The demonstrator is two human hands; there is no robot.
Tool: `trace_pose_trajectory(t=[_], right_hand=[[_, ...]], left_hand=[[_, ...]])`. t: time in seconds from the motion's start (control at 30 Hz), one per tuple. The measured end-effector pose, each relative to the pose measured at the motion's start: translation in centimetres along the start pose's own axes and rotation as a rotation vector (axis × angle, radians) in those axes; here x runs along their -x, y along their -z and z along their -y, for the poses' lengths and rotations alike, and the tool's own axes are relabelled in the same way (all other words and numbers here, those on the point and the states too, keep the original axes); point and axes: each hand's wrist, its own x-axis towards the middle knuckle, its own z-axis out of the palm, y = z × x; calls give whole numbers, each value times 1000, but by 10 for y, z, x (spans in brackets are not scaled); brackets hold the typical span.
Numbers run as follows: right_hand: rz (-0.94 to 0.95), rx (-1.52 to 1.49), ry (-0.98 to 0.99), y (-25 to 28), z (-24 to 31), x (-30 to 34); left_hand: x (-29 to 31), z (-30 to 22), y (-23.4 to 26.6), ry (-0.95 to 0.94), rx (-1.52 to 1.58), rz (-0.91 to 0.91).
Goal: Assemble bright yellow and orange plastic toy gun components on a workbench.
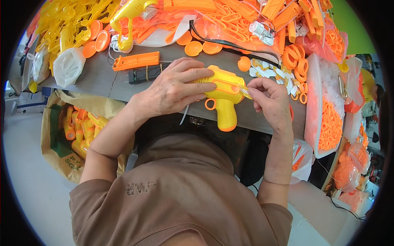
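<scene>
The toy gun [226, 112] looks smooth, glossy plastic, the tabletop [96, 84] matt, the bag [51, 123] creased paper.

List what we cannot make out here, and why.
Head view:
Left end of the yellow toy gun: partly under the left hand.
Pinched end of the thin piece: hidden by the right hand.
Bottom of the paper bag: under yellow toys.
Far side of yellow parts: cut off by upper edge.
</scene>
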Motion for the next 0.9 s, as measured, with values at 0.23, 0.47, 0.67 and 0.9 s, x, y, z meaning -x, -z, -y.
trace_pose_trajectory(t=[0.23, 0.47, 0.67, 0.9], right_hand=[[-7, 128, 121, -8, -4, 4], [-54, 73, 355, -15, -35, 6], [-101, 228, 427, -18, -22, 9], [-168, 403, 606, -31, -16, -1]], left_hand=[[3, 5, -5, -34, 44, -22], [4, 5, -5, -34, 53, -31], [6, 7, -6, -26, 67, -33], [5, 7, -9, -35, 75, -61]])
